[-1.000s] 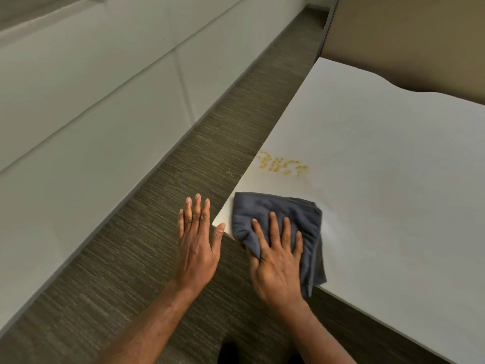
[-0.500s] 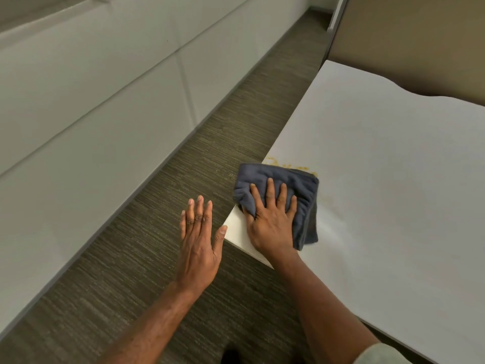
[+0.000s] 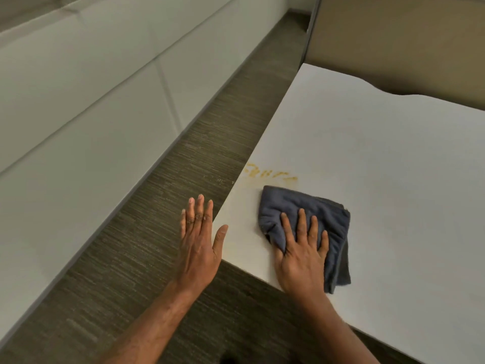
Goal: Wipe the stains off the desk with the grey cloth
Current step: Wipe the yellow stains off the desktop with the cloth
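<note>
A folded grey cloth (image 3: 309, 208) lies on the white desk (image 3: 380, 166) near its front left corner. My right hand (image 3: 301, 256) presses flat on the cloth's near part, fingers spread. Just beyond the cloth, by the desk's left edge, a row of yellow-orange stains (image 3: 270, 175) shows uncovered. My left hand (image 3: 199, 243) hovers open, fingers together, off the desk's left edge over the floor, its thumb near the desk's corner.
Dark striped carpet (image 3: 162, 232) runs along the desk's left side, bounded by a white panelled wall (image 3: 78, 122). A beige partition (image 3: 393, 38) stands behind the desk's far wavy edge.
The cloth under my right hand slid forward over the stains half a second ago, then came back toward me and to the right; the stains are uncovered again. My left hand has barely moved.
</note>
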